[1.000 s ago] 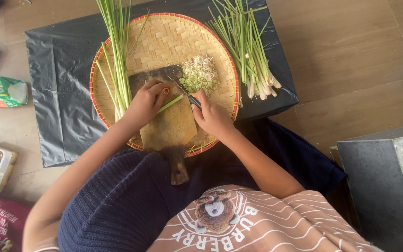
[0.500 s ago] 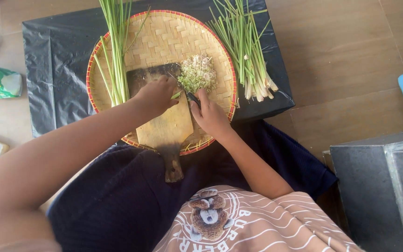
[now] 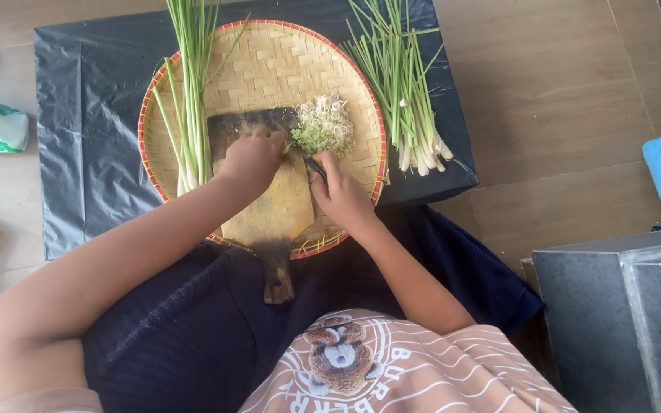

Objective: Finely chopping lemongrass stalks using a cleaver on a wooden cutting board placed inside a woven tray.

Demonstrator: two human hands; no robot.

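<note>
Chopping: we see our right hand (image 3: 340, 195) closed around a knife (image 3: 314, 167), its dark blade angled toward the pile of chopped greens (image 3: 324, 126).
Left hand: our left hand (image 3: 252, 157) rests curled on the wooden cutting board (image 3: 269, 206), fingers pressed together near the blade; whether it pins a stalk underneath, we cannot tell.
Where things lie: the chopped pile sits at the board's upper right corner, just beyond both hands, spilling onto the woven tray (image 3: 269, 61).
Risk: our left fingertips lie very close to the blade, so a slip could nick them; we judge the board, overhanging the tray toward our lap, could also rock.
Around us: long green stalks (image 3: 189, 92) lie left of the board; a second bunch (image 3: 407, 92) lies on the black plastic sheet (image 3: 86, 115).
</note>
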